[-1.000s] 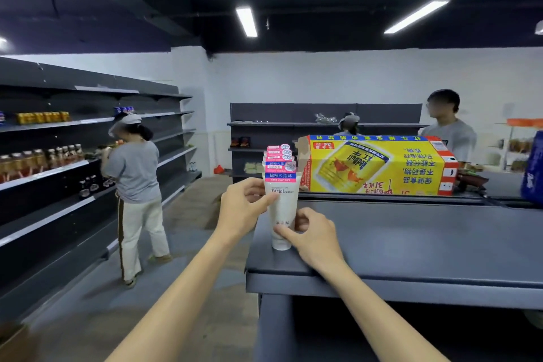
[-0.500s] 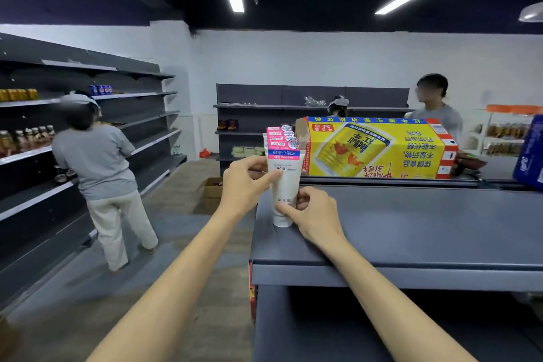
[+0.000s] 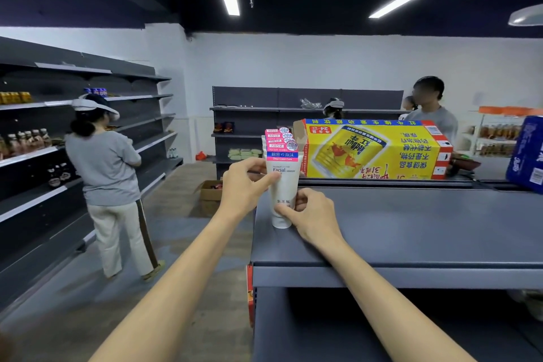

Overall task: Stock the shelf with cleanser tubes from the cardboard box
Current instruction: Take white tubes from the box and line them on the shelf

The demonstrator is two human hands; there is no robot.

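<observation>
A white facial cleanser tube (image 3: 284, 185) with a pink and blue top band stands cap-down at the left front corner of the dark grey shelf top (image 3: 411, 229). Several more tubes (image 3: 277, 136) stand in a row right behind it. My left hand (image 3: 245, 185) grips the front tube's upper part from the left, thumb across its face. My right hand (image 3: 311, 216) pinches its lower part from the right. A yellow cardboard box (image 3: 373, 150) printed with a can lies on its side behind the tubes, its flap open toward them.
A person in grey (image 3: 108, 173) stands in the aisle at the left wall shelves (image 3: 35, 156). Another person (image 3: 432, 109) stands behind the yellow box. A blue package (image 3: 526, 153) sits at the far right. A brown carton (image 3: 210, 194) is on the floor.
The view has shifted slightly and the person at the left has moved. Both hands stay on the front tube, which stands in the same spot on the shelf.
</observation>
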